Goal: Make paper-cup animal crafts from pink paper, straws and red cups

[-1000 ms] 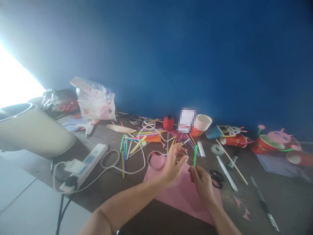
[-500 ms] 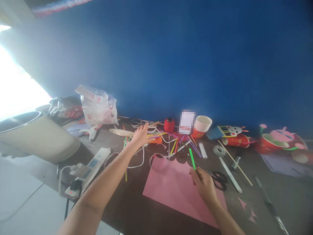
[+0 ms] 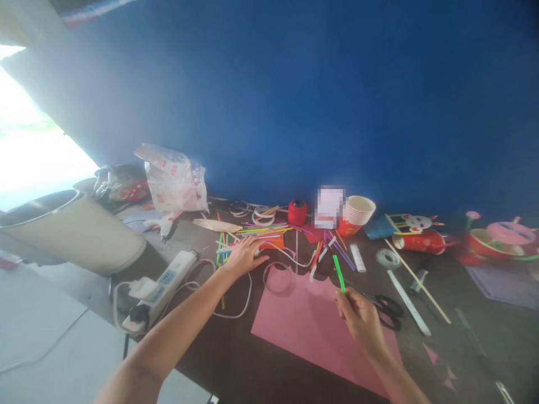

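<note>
Pinched in my right hand is a bright green straw, pointing up and away. That hand is over the right part of a pink paper sheet with a scalloped far edge. Black-handled scissors lie just right of it, partly hidden. My left hand reaches over a white cord and an orange item, its thumb apart from the outstretched fingers. Beyond its fingertips lies a bundle of coloured straws. A clear ring of tape rests on the paper's far left corner.
A power strip and large pale bin are on the left. Behind stand a plastic bag, red round container and stacked paper cups. On the right lie a tape roll, wooden stick and decorated red cup.
My left hand has come down and back towards me from the straw bundle, over the white cord. My right hand still holds the green straw. The view has shifted slightly left.
</note>
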Demonstrator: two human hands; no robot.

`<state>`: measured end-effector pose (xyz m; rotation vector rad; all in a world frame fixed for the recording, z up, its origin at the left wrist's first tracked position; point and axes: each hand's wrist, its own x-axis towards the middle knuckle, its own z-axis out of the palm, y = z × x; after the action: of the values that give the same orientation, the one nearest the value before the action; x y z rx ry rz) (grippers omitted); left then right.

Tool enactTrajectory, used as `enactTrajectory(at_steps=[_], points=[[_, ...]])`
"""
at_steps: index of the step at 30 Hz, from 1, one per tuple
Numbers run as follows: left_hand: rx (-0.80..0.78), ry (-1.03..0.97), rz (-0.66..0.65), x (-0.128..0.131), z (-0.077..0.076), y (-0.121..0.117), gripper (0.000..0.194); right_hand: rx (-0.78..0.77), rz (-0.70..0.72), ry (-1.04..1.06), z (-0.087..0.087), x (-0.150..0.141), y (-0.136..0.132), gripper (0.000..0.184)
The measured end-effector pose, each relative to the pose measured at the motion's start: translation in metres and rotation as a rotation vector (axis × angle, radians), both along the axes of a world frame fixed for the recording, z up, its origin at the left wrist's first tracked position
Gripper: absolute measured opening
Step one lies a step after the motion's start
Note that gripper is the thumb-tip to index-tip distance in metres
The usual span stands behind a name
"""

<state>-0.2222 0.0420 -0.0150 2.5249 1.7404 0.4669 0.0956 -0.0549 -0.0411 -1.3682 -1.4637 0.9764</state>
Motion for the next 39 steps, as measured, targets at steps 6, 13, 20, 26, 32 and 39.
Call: enactTrajectory(at_steps=[6,13,20,26,32,39], points=[[0.037,0.041,0.150,0.002,-0.001,0.013,0.075,-0.014,0.004,-0.013,0.000,0.000,0.000,0.037],[-0.013,0.039,-0.010,-0.002,0.004,0.016,0.054,-0.033,-0.005,0.010,-0.003,0.001,0.002,0.036],[-0.017,-0.055,-0.030,-0.009,-0.004,0.004,0.047,-0.037,0.000,-0.005,-0.004,0.002,0.001,0.038],[0.052,-0.106,-0.058,-0.012,-0.002,0.009,0.065,-0.013,-0.013,-0.015,-0.002,0.002,0.002,0.038],[0.048,-0.111,-0.033,-0.020,0.012,0.013,0.056,0.007,-0.012,0.000,-0.005,0.002,0.004,0.037],[-0.212,-0.046,-0.135,-0.035,0.026,0.023,0.051,-0.011,-0.037,-0.014,-0.007,0.003,0.005,0.037]])
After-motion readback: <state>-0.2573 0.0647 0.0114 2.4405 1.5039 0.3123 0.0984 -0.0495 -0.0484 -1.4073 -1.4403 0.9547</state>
